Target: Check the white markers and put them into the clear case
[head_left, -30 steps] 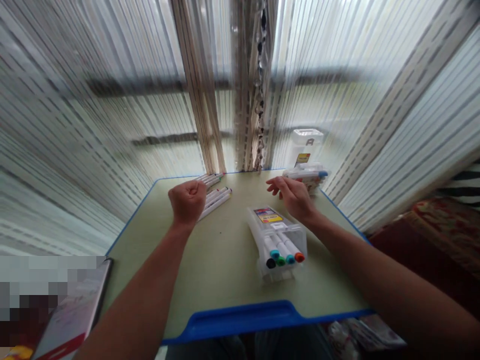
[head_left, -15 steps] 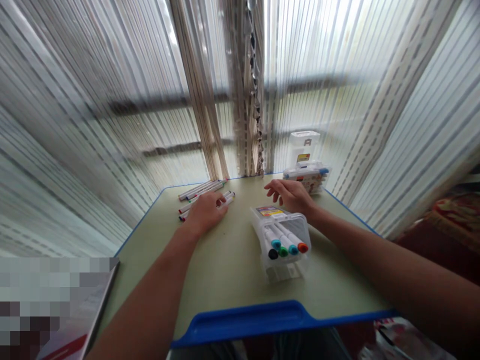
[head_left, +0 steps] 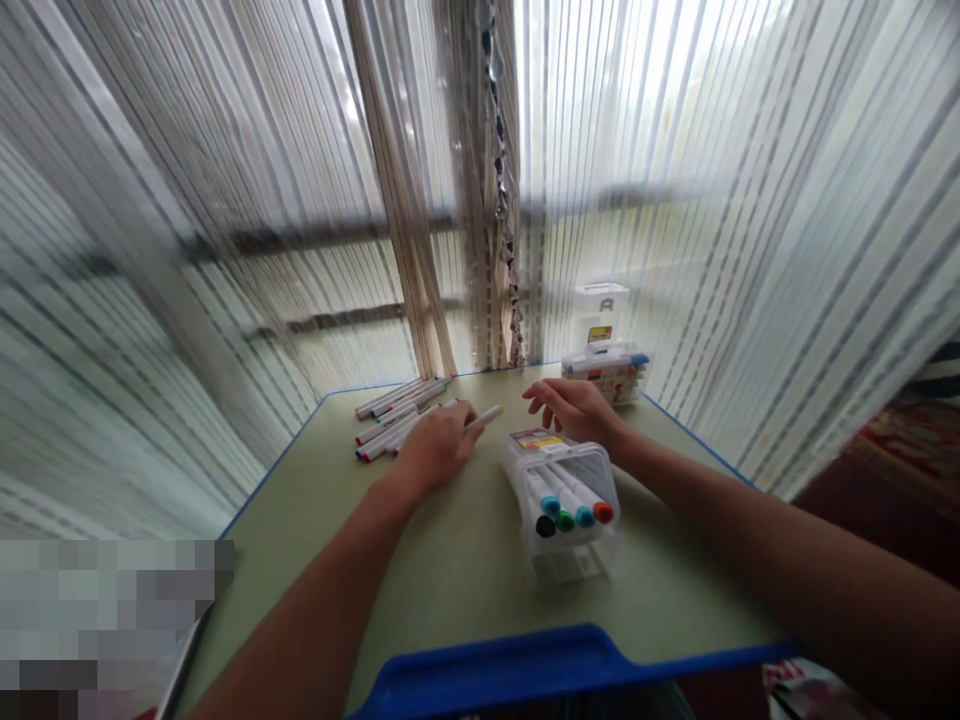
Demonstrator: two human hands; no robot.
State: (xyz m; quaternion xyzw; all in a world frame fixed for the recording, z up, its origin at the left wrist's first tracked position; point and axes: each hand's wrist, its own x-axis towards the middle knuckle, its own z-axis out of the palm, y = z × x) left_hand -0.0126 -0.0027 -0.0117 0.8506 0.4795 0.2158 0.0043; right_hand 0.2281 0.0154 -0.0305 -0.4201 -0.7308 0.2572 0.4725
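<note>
My left hand [head_left: 441, 440] is closed around a white marker [head_left: 486, 416] with a yellow end, which points right toward the middle of the table. Just left of that hand, several white markers [head_left: 390, 432] with coloured ends lie in a loose pile. My right hand [head_left: 574, 405] rests behind the clear plastic box, its fingers loosely bent and apart with nothing in them. The clear box [head_left: 529, 545] lies with its mouth toward me. Inside are several white markers [head_left: 564, 485] with black, green, blue and orange ends.
A second clear case [head_left: 607, 370] with its lid raised stands at the far right corner of the green table [head_left: 442, 560]. A blue ledge [head_left: 502, 665] runs along the near edge. String curtains [head_left: 285, 240] hang behind the table.
My left hand has closed on a marker and moved right with it, away from the pile. The right hand stays near the same place behind the box. The view has tilted slightly.
</note>
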